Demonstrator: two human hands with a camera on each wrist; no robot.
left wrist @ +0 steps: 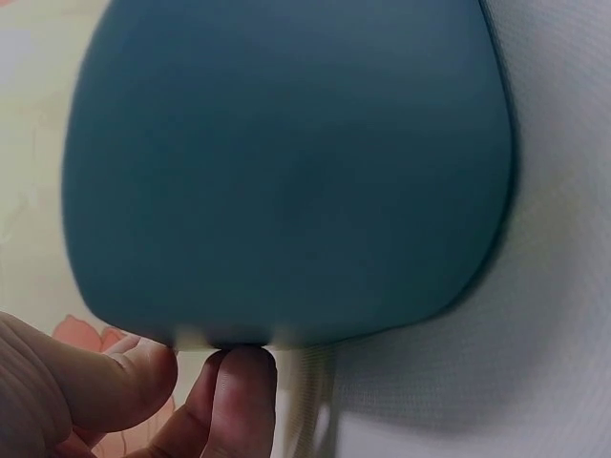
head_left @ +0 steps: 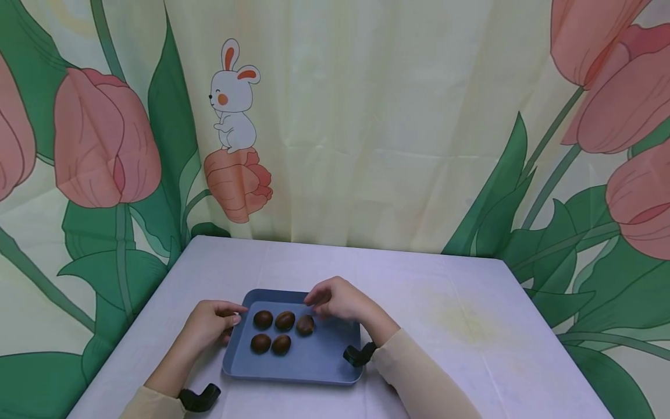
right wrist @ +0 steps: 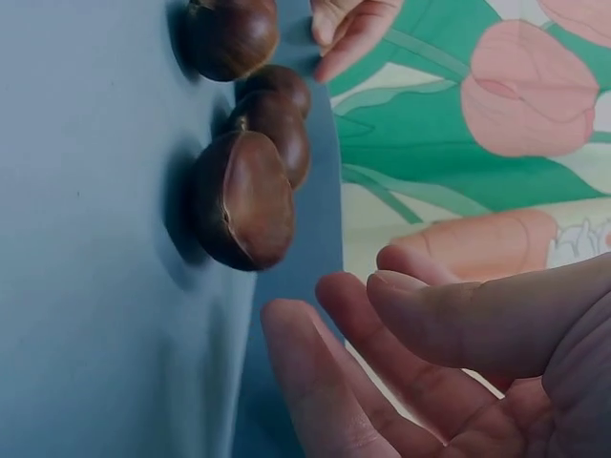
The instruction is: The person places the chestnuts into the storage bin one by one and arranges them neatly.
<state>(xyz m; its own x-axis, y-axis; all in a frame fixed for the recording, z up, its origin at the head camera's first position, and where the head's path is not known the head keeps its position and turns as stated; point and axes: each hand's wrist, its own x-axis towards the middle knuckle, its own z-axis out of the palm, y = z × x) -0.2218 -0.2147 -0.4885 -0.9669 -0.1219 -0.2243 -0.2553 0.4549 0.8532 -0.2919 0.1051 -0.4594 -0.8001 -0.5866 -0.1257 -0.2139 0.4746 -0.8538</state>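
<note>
1. Steadying the blue tray (head_left: pixel 324 355) with the left grip (head_left: pixel 211 319), relaxed rather than clenched, with fingertips (left wrist: pixel 244 391) touching the tray's left side; press only lightly, without tilting.
2. Mind the tray's place on the table (head_left: pixel 445 372): nearer the left edge than the right, short of the far-left corner.
3. Count five brown chestnuts (head_left: pixel 285 320) inside: three in a row toward the table's far edge, two in a row on the nearer side.
4. Note the right grip (head_left: pixel 337 298) over the tray's far side: released, with bent fingers around nothing.
5. Approach the rightmost chestnut (head_left: pixel 305 326) from above and touch softly; judging by the round shape, likely to roll.
6. Avoid nudging its neighbours.
</note>
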